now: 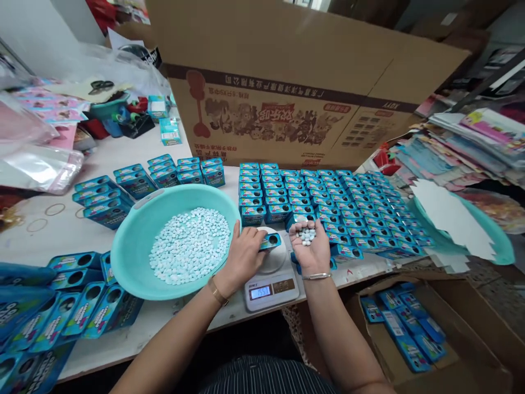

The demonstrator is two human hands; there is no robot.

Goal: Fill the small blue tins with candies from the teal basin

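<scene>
Lying flat on scale (274,280), left-hand (241,257) box (270,241), long axis left-right

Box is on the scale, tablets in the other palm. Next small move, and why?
Probably tip a few tablets from the cupped right hand into the blue box. The left hand steadies that box on the scale, its round opening faces up, and the display is lit.

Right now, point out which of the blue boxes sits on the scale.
The blue box under the left hand, resting on the white scale. All the other boxes stand in rows or piles on the table.
</scene>
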